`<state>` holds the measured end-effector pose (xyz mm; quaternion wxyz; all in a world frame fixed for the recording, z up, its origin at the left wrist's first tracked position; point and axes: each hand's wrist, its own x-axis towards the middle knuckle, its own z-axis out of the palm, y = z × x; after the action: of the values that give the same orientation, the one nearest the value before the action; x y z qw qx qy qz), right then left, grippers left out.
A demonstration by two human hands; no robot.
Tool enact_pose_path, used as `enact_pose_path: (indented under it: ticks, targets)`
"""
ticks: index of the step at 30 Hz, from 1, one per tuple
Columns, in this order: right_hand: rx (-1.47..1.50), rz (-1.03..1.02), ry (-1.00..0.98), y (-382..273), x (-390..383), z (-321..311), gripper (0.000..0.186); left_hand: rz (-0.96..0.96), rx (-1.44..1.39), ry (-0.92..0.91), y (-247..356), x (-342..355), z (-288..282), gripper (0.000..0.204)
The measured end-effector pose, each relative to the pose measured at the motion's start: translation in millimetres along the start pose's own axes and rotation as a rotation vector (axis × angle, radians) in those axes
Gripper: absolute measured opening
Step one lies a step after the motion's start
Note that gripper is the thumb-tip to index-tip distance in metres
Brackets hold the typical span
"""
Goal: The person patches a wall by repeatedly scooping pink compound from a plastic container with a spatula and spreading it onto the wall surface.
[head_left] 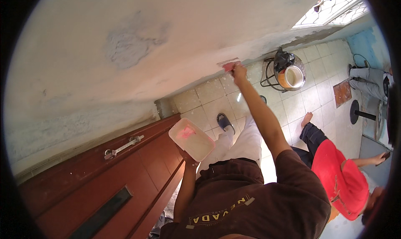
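My right hand [239, 73] is stretched out to the wall [188, 38], its fingers closed round a pink-smeared putty knife [229, 66]. The blade's wide edge lies at the wall's surface. Low in front of my body, my left hand [190, 158] grips a pale rectangular plastic tub [199, 146] from below and the side; most of its fingers are hidden under it. Bright pink paste [186, 131] sits in one end of the tub. Rough grey patches [127, 40] show on the wall left of the knife.
A red-brown door [83, 184] with a metal handle stands at left. A stool [273, 78] by the wall bears an open bucket [292, 77] and a black plastic bag [284, 59]. A person in red [338, 176] sits at right; another person's legs [367, 80] show farther off.
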<state>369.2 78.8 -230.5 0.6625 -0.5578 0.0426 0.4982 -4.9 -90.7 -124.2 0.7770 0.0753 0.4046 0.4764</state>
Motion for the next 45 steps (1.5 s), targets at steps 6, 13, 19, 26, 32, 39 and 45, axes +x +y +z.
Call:
enact_pose_path:
  ticks: [6, 13, 19, 26, 32, 39, 45]
  targets:
    - [0.112, -0.102, -0.215, -98.4, 41.9, 3.2, 0.026, -0.033, 0.016, -0.028, -3.7, 6.3, -26.8, 0.069]
    - [0.246, -0.248, -0.218, -140.4, -100.3, -0.3, 0.021, -0.206, -0.27, -0.13, 11.1, 8.7, 40.2, 0.071]
    - [-0.644, -0.635, -0.298, -130.2, -292.4, 23.0, 0.027, -0.178, -0.231, -0.306, 26.5, 38.5, 105.0, 0.079]
    - [-1.207, -1.011, -0.361, -131.2, -358.9, 56.7, 0.021, -0.139, -0.232, -0.564, 17.3, 44.2, 189.7, 0.084]
    - [-1.303, -1.001, -0.314, -140.2, -371.0, 85.1, 0.018, -0.058, -0.247, -0.466, 9.6, 28.6, 216.5, 0.073]
    - [-1.382, -1.005, -0.335, -127.6, -361.6, 78.8, 0.03, -0.058, -0.209, -0.547, 10.8, 38.8, 199.5, 0.076]
    - [-0.468, -0.584, -0.286, -140.6, -322.5, 34.4, 0.034, 0.032, -0.274, -0.471, 5.0, 67.2, 168.5, 0.085]
